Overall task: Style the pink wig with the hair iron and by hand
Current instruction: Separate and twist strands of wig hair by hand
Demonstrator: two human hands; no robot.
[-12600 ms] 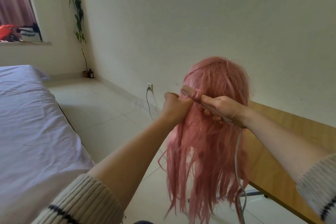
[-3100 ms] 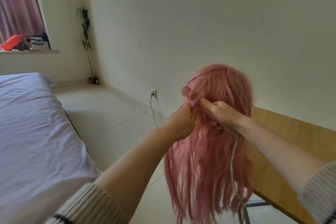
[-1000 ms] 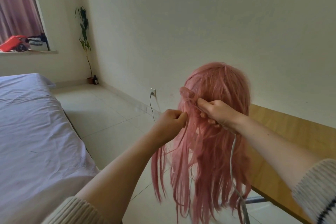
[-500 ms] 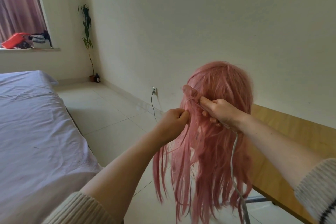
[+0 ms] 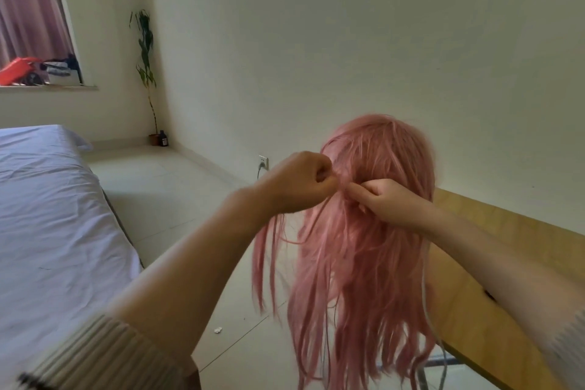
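The long pink wig (image 5: 380, 165) stands upright at the near end of the wooden table, its strands hanging below the tabletop. My left hand (image 5: 300, 184) is a closed fist at the wig's left side, pinching a thin lock of hair. My right hand (image 5: 389, 203) is closed against the middle of the wig, fingers curled around the hair iron. The iron's body is hidden by my hands and the hair. Its grey cord (image 5: 424, 288) drops from under my right wrist through the strands.
The wooden table (image 5: 506, 247) runs along the wall to the right. A bed (image 5: 47, 215) with a pale sheet fills the left. A wall socket (image 5: 263, 162) with a plugged-in cable sits behind my left hand. A tall plant (image 5: 145, 51) stands in the far corner.
My left hand has risen from beside the hanging strands to the wig's upper left, next to my right hand. It now covers the iron's tip, which showed before.
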